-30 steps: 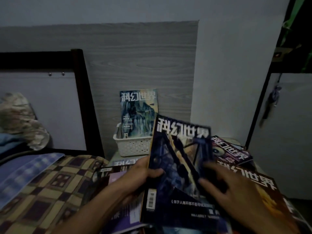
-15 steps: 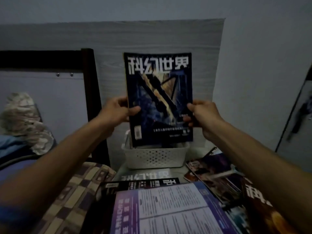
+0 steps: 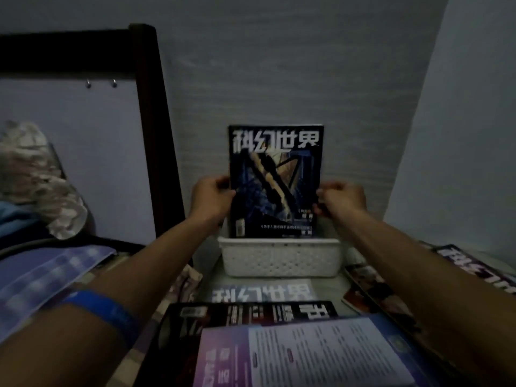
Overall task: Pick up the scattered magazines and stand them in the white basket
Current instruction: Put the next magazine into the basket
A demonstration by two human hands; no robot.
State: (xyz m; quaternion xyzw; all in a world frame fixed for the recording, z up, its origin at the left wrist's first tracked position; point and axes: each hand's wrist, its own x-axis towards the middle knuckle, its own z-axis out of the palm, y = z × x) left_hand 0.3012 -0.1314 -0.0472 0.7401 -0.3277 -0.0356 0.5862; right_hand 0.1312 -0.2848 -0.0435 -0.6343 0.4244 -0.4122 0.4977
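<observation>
A dark blue magazine (image 3: 275, 180) with large white title characters stands upright with its lower edge inside the white perforated basket (image 3: 280, 258). My left hand (image 3: 210, 199) grips its left edge and my right hand (image 3: 339, 198) grips its right edge, both at mid height. It hides whatever else stands in the basket. More magazines lie flat in front: a pale one (image 3: 262, 294), a black one (image 3: 251, 312), and a purple and white one (image 3: 301, 356) nearest me.
A dark wooden bed frame post (image 3: 156, 135) rises left of the basket. Patterned bedding (image 3: 39, 277) and a crumpled cloth (image 3: 36, 174) lie at the left. Further magazines (image 3: 474, 266) are spread at the right. A grey wall stands behind the basket.
Both hands lifted the dark blue magazine from the pile, held it upright above the basket, then lowered it until its bottom edge went into the basket.
</observation>
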